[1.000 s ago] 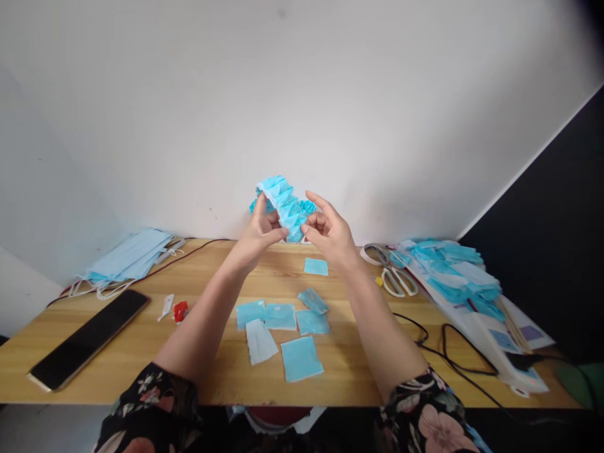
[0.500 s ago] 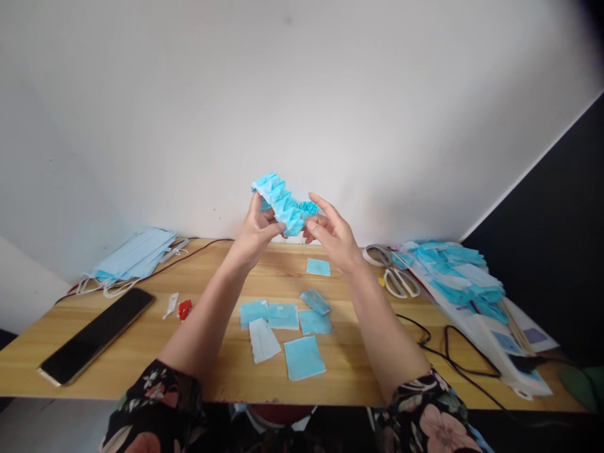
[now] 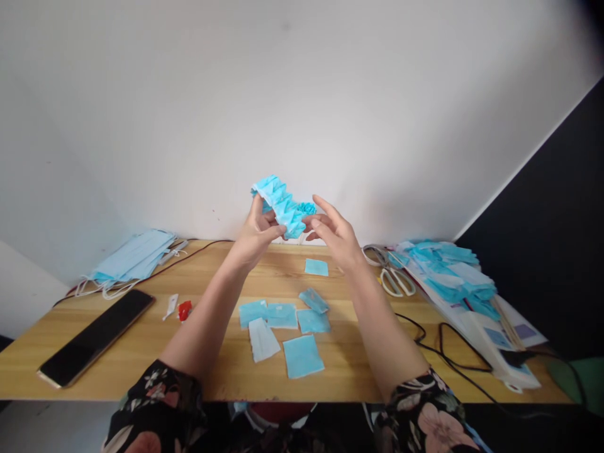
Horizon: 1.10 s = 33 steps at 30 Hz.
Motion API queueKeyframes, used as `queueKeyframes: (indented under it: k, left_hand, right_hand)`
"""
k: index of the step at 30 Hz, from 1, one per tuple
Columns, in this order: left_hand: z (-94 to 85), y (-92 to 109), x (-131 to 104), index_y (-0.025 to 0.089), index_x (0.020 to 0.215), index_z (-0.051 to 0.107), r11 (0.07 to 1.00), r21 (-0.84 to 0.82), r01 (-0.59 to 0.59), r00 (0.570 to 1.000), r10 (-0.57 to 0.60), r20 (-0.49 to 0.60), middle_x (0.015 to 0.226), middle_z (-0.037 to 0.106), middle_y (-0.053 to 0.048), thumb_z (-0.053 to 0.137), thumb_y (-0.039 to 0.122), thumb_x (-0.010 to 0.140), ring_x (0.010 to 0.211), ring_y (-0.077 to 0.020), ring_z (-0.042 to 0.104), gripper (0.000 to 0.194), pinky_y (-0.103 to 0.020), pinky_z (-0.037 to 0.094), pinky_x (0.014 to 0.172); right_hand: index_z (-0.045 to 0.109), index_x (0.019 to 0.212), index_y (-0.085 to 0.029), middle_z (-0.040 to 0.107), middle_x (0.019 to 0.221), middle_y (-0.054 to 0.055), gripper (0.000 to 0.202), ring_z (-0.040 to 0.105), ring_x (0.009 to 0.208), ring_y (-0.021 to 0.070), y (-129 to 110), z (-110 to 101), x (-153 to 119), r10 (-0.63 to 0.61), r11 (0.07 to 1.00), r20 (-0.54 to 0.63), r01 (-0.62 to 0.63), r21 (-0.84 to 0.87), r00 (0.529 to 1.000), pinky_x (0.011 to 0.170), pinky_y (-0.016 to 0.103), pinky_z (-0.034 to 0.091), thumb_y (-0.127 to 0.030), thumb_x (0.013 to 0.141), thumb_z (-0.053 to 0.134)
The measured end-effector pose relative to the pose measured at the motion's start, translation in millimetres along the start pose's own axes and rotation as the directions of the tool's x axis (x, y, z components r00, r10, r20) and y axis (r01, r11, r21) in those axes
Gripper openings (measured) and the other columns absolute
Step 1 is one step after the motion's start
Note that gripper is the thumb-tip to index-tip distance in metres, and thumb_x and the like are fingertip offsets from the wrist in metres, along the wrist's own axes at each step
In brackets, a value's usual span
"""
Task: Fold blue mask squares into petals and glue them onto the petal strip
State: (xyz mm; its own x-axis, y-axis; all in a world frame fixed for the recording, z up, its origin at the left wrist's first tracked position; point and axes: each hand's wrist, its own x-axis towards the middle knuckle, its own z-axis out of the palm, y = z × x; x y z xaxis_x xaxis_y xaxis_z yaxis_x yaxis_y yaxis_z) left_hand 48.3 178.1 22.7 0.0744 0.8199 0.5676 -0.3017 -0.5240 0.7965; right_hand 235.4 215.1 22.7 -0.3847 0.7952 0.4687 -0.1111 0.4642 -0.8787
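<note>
Pleated blue strip (image 3: 280,204) up off the desk (image 3: 349,377), seen against the white wall (image 3: 302,94), sloping from 10 o'clock down to 4 o'clock. Left grip (image 3: 252,233) clasps it: thumb along the near lower edge, other fingers behind and under the upper end; strip sits between 1 and 2 o'clock of this grip. Right grip (image 3: 335,236) has strip at 10 o'clock; index raised and apart, lower fingertips right at the strip's lower end. Cannot tell whether they pinch it. Ruffled blue bunch (image 3: 306,208) shows behind that end, between the two grips; join with strip hidden. Rest of desk, clock centred on strip: single blue rectangle (image 3: 316,267) at 5; cluster of blue pieces (image 3: 304,357) at 6, one pale side up, some overlapping. Red wrapper (image 3: 184,310) between 7 and 8, small white packet (image 3: 170,306) just beside it. Black phone (image 3: 97,338) flat at 8. Stack of blue face masks (image 3: 134,255) between 8 and 9, ear loops trailing. White-handled scissors (image 3: 397,283) at 4; beyond them, heaped blue fabric (image 3: 446,270) toward the same hour. Black cable (image 3: 441,358) loops between 4 and 5.
</note>
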Motion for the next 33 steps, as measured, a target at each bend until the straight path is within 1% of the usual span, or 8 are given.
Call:
queueKeyframes:
  k: [4,9,12,18,21,26,29,33]
  left_hand:
    - [5.3,-1,-3,0.026,0.147,0.034,1.0,0.001,0.018,0.999,-0.018,0.033,0.112,0.068,-0.008,0.08,0.028,0.076,0.088,-0.0191,0.068,0.085,-0.032,0.053,0.074]
    - [0.4,-9,-14,0.026,0.143,0.039,0.994,0.097,0.045,0.998,-0.049,0.042,0.103,0.068,-0.006,0.077,0.038,0.079,0.087,-0.0189,0.067,0.076,-0.033,0.053,0.077]
    - [-15.3,-14,-26,0.025,0.136,0.046,0.982,0.168,0.082,0.996,-0.076,-0.044,0.105,0.067,-0.007,0.065,0.05,0.087,0.096,-0.0205,0.066,0.059,-0.037,0.052,0.088]
    - [-61.6,-44,-53,0.022,0.136,0.054,0.854,0.428,0.297,0.949,-0.215,-0.231,0.151,0.052,-0.013,0.041,0.06,0.095,0.137,-0.0257,0.05,0.057,-0.038,0.047,0.104]
    - [-79.0,-60,-56,0.018,0.136,0.058,0.712,0.559,0.425,0.905,-0.33,-0.267,0.147,0.058,-0.014,0.031,0.062,0.098,0.133,-0.0268,0.054,0.064,-0.036,0.047,0.101]
    - [-96.5,-70,-44,0.014,0.096,0.076,0.12,0.891,0.438,0.823,-0.452,-0.344,0.109,0.077,-0.017,0.038,0.061,0.096,0.106,-0.0319,0.067,0.061,-0.035,0.047,0.091]
    - [-103.4,-73,-35,0.01,0.086,0.076,-0.01,0.897,0.442,0.808,-0.429,-0.403,0.103,0.075,-0.024,0.045,0.055,0.094,0.105,-0.0364,0.066,0.056,-0.039,0.045,0.092]
    - [-106.8,-72,-30,0.009,0.092,0.076,-0.114,0.895,0.431,0.818,-0.368,-0.441,0.109,0.073,-0.026,0.038,0.049,0.097,0.109,-0.0372,0.064,0.055,-0.041,0.044,0.092]
  right_hand:
    - [0.053,0.146,-0.024,0.071,0.117,0.009,0.066,0.067,0.105,0.0227,-2,4,-1,0.047,0.993,-0.018,-0.045,0.108,0.999,0.086,0.039,0.061,-0.051,0.088,0.067]
    - [0.062,0.137,-0.025,0.072,0.103,0.002,0.063,0.067,0.089,0.0167,5,12,-2,0.097,0.969,0.019,-0.099,0.227,0.995,0.078,0.032,0.059,-0.034,0.077,0.078]
    - [0.069,0.127,-0.025,0.072,0.096,0.0,0.053,0.066,0.084,0.014,11,10,-9,0.178,0.951,0.06,-0.188,0.245,0.982,0.074,0.028,0.057,-0.028,0.074,0.076]
    - [0.064,0.132,-0.026,0.074,0.101,0.003,0.057,0.068,0.081,0.0139,38,3,-33,0.333,0.918,0.194,-0.365,0.158,0.923,0.068,0.026,0.055,-0.029,0.076,0.074]
    - [0.059,0.137,-0.022,0.075,0.098,0.004,0.06,0.069,0.079,0.014,66,7,-41,0.392,0.906,0.214,-0.416,0.081,0.895,0.07,0.026,0.055,-0.026,0.078,0.07]
    - [0.056,0.144,-0.018,0.079,0.102,0.008,0.057,0.071,0.086,0.0183,100,16,-51,0.36,0.889,0.191,-0.274,-0.365,0.913,0.083,0.033,0.054,-0.02,0.087,0.062]
    - [0.061,0.14,-0.02,0.078,0.115,0.012,0.046,0.072,0.104,0.0247,100,13,-57,0.3,0.729,0.18,-0.104,-0.677,0.937,0.096,0.039,0.051,-0.022,0.095,0.055]
    - [0.058,0.143,-0.019,0.075,0.123,0.014,0.046,0.071,0.111,0.028,88,-6,-59,0.21,0.604,0.071,-0.072,-0.794,0.975,0.096,0.041,0.052,-0.025,0.101,0.044]
